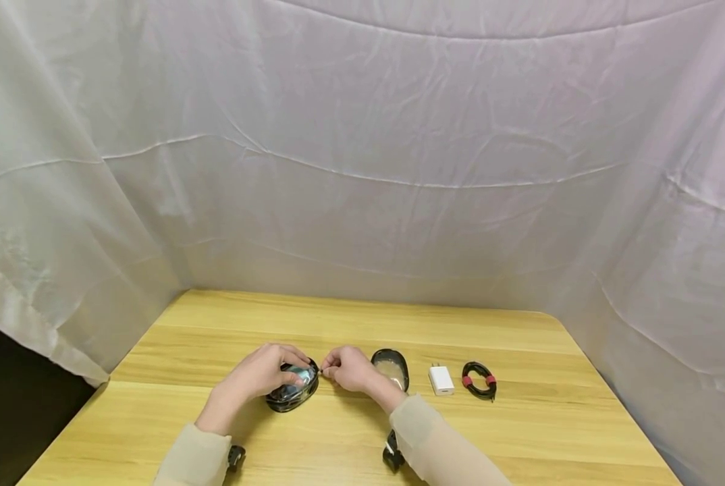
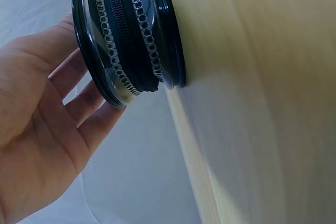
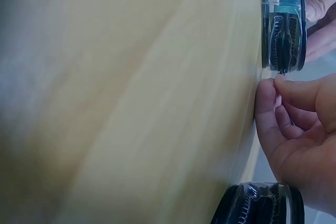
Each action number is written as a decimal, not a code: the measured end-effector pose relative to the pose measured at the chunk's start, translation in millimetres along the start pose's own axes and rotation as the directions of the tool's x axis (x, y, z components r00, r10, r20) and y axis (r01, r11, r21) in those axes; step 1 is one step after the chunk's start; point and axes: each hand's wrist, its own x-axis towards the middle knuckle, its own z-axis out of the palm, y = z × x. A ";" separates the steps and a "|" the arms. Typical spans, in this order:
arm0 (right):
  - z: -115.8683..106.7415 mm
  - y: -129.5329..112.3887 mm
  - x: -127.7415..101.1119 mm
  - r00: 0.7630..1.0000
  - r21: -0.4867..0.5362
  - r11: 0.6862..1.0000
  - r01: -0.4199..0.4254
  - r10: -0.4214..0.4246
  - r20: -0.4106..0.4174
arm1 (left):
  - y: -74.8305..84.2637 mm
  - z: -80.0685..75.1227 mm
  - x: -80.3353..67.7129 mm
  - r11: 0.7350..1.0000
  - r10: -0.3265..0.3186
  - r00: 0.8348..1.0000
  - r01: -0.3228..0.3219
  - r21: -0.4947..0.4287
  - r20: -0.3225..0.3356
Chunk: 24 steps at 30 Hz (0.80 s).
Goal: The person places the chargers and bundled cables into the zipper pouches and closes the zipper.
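A clear zip case with black edging (image 1: 285, 403) lies on the wooden table, something light blue-green showing inside. My left hand (image 1: 265, 370) rests over it; in the left wrist view, fairly straight fingers (image 2: 102, 116) touch its upper face. The black zipper (image 2: 123, 30) runs round the side wall. At the case's right end, my right hand (image 1: 349, 370) pinches the small zipper pull between thumb and forefinger, mostly hidden by the fingertips. A second clear case with black edging (image 1: 390, 358) stands behind my right forearm, partly covered by it.
Right of the second case lies a white plug charger (image 1: 441, 380), prongs pointing away. Beyond it is a coiled black cable (image 1: 470, 372) with red ties. Pale grey cloth (image 1: 374, 223) hangs round the table's back and sides. The table's far edge (image 1: 362, 301) meets the cloth.
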 end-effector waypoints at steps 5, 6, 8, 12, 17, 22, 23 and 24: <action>-1.3 -1.3 -2.5 1.000 -0.034 0.999 0.021 -0.021 0.002 | 1.8 -0.3 -0.1 1.000 0.008 1.000 -0.008 -0.002 0.001; -1.5 -1.5 -2.9 1.000 -0.038 0.999 0.026 -0.026 0.004 | 2.1 -0.4 -0.1 1.000 0.007 1.000 -0.007 -0.002 0.001; -1.8 -2.1 -3.5 0.999 -0.039 0.999 0.033 -0.033 0.007 | 2.4 -0.3 -0.2 1.000 0.004 1.000 -0.004 -0.001 0.001; -1.4 -2.9 -4.3 0.999 -0.034 0.999 0.034 -0.033 0.016 | 2.4 -0.3 -0.3 1.000 -0.006 1.000 0.006 -0.002 -0.001; -0.9 -2.7 -5.5 0.999 -0.034 0.999 0.038 -0.037 0.026 | 2.8 -0.5 -0.6 1.000 -0.013 1.000 0.013 -0.002 0.000; -2.0 -0.9 -6.4 0.999 -0.028 0.999 0.043 -0.042 0.034 | 3.5 -0.5 -0.3 1.000 -0.026 1.000 0.026 -0.004 -0.001; -2.1 -0.4 -6.3 0.998 -0.029 0.999 0.045 -0.044 0.035 | 3.4 -0.3 0.1 1.000 -0.028 1.000 0.028 -0.003 -0.001; -2.3 0.0 -6.3 0.998 -0.032 0.998 0.047 -0.046 0.035 | 3.4 -0.1 0.3 0.999 -0.032 1.000 0.032 -0.003 -0.001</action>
